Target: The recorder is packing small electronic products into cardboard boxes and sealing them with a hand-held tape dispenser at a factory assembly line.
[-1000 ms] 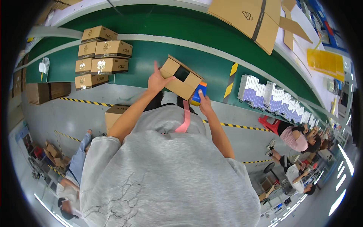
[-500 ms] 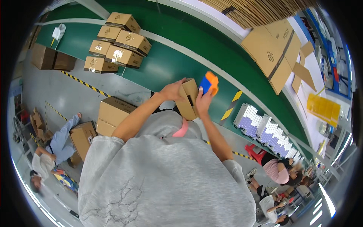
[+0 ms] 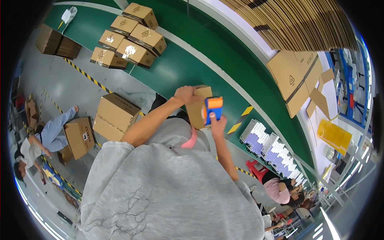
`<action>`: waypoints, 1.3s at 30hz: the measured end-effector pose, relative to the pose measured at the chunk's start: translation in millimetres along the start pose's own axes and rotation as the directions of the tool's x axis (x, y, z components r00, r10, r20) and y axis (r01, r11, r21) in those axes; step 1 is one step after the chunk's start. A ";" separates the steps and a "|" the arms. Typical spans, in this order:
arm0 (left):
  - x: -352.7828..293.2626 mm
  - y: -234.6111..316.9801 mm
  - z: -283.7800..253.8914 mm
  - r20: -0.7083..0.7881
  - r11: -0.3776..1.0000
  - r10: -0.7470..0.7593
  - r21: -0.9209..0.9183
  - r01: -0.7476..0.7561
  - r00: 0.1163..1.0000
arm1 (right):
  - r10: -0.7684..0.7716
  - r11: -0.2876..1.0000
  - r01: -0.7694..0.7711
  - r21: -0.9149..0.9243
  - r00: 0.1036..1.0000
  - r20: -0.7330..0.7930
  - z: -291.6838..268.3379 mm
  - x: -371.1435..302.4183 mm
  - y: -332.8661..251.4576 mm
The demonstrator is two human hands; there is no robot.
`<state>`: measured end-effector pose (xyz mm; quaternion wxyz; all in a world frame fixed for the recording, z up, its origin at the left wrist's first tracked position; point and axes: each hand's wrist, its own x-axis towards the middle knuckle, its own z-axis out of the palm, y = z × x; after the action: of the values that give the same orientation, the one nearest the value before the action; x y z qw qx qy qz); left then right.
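A small brown cardboard box (image 3: 195, 115) sits on the green bench in front of me. My left hand (image 3: 185, 95) grips its far left part, with the fingers lying over the top. In my right hand (image 3: 217, 123) is an orange and blue tape dispenser (image 3: 213, 105), held against or just above the right side of the box. The dispenser hides part of that side, so I cannot tell whether it touches the cardboard.
Several packed cartons (image 3: 138, 40) are stacked on the bench at the far left. Rows of white and purple small boxes (image 3: 272, 146) stand to the right. Flattened cartons (image 3: 296, 78) lie beyond the bench, near yellow tape rolls (image 3: 334, 136). A large carton (image 3: 116, 116) is at my left; co-workers sit on both sides.
My right hand has brought the tape dispenser down and left, from beside the box to its right side. The left hand has shifted slightly across the box top.
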<state>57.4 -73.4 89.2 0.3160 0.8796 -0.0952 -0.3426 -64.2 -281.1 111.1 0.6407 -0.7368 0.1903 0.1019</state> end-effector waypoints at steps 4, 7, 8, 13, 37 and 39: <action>-5.4 2.9 -1.1 -0.051 0.996 -0.090 -0.001 0.091 0.995 | 0.046 0.998 -0.050 0.034 0.994 0.103 12.9 -26.0 2.9; -4.5 -17.5 24.1 -0.506 0.963 0.162 -0.108 -0.248 0.847 | 0.056 0.997 -0.065 0.051 0.986 0.159 10.3 -25.6 -5.2; -15.3 -2.8 15.0 -0.491 0.960 0.180 -0.102 -0.261 0.852 | 0.059 0.996 -0.067 0.059 0.989 0.137 8.0 -28.1 0.1; -48.6 29.7 -11.5 -0.002 0.792 0.140 -0.600 -0.113 0.990 | 0.004 0.999 -0.010 0.049 0.991 0.133 9.9 -30.8 -2.8; 53.2 -45.1 18.7 -0.021 0.782 -0.073 -0.622 0.044 0.997 | 0.200 0.882 -0.226 -0.414 0.974 -0.105 23.5 -18.9 -51.6; 50.9 -48.4 32.3 0.115 0.655 -0.107 -0.739 0.157 0.988 | 0.192 0.869 -0.230 -0.439 0.973 -0.130 22.4 -18.8 -49.4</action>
<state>71.7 -71.0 13.3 0.6194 0.6668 0.1079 -0.4002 -58.8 -251.1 159.7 0.4289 -0.8434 0.2671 0.1825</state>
